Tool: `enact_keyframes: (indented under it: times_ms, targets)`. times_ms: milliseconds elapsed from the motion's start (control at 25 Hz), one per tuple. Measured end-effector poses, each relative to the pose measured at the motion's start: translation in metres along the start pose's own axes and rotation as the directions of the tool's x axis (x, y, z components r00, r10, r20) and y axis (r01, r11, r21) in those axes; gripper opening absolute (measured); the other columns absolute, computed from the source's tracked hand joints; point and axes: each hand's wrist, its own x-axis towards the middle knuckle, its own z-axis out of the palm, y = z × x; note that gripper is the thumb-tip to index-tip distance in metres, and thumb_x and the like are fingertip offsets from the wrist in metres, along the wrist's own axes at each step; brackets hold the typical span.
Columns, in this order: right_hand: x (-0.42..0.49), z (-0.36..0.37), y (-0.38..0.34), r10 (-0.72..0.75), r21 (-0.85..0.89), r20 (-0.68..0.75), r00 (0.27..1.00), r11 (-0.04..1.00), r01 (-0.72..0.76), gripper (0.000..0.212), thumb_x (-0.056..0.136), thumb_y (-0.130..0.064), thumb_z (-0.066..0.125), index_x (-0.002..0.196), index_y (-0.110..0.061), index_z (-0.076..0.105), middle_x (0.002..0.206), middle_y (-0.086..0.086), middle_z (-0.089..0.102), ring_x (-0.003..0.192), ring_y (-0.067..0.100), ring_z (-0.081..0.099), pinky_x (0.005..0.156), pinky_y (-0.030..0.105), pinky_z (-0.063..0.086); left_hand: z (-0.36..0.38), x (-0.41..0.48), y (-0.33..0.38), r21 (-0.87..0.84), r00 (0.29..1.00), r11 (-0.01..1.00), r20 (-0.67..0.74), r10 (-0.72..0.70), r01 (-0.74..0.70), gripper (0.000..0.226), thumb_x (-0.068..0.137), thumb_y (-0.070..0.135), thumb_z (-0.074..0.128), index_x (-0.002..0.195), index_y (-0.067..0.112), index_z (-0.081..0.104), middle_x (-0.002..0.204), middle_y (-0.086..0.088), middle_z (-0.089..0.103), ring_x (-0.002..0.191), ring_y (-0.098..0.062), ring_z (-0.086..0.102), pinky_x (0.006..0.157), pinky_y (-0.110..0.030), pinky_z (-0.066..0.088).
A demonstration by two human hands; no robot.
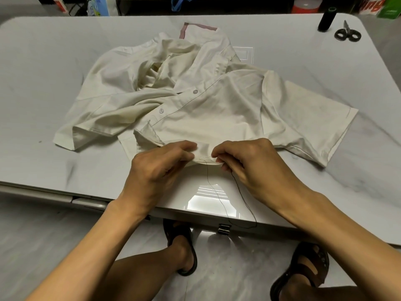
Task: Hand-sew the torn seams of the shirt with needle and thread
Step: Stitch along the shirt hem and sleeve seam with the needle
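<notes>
Cream against pale marble: pinching the near hem of the crumpled cream short-sleeved shirt (217, 105), spread on the marbled worktop (65, 83), with the left grip (160, 168). Pinching the thin silver needle (206, 157) at that hem with the right grip (249, 166), fingers curled. Trailing dark thread (243, 198) below the shirt, past the worktop's edge.

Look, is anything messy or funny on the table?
The shirt lies bunched and twisted, not flat, one corner folded up near the left hand. The dark thread droops in a loop over the table's front edge. Nothing looks spilled; the tear itself is not visible.
</notes>
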Motion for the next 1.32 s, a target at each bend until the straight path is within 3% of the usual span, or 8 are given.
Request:
enact_keyframes:
  times_ms: [560,1000,1320]
  targets:
    - [-0.0010,-0.0014,0.0011,0.015,0.010,0.034,0.999,1.000,-0.016,0.015,0.089,-0.008,0.061,0.096,-0.014,0.072,0.067,-0.006,0.068,0.063,0.006,0.064,0.063,0.034,0.055,-0.0001,0.0013,0.0022,0.001,1.000,1.000,0.007,-0.006,0.006,0.005,0.086,0.000,0.072,0.082,-0.002,0.074,0.101,-0.007,0.076,0.094,-0.008,0.068,0.081,-0.012,0.052]
    - [-0.0013,-0.0006,0.0009,0.032,0.028,0.041,0.999,0.999,-0.033,0.014,0.092,-0.008,0.061,0.098,-0.015,0.071,0.068,-0.006,0.069,0.065,0.005,0.065,0.064,0.033,0.056,-0.0008,0.0015,0.0028,-0.005,1.000,1.000,-0.003,0.000,0.000,0.009,0.088,0.002,0.071,0.081,-0.003,0.073,0.100,-0.007,0.076,0.094,-0.009,0.068,0.076,-0.020,0.054]
    - [-0.0001,-0.0003,0.0005,-0.008,-0.049,0.065,0.998,0.999,0.011,0.022,0.082,0.003,0.069,0.097,-0.013,0.073,0.075,-0.003,0.072,0.071,0.013,0.069,0.064,0.034,0.057,-0.0010,0.0025,-0.0003,0.011,0.998,0.999,0.047,0.043,-0.044,0.003,0.086,0.001,0.073,0.084,-0.001,0.075,0.101,-0.007,0.076,0.094,-0.009,0.068,0.075,-0.022,0.054]
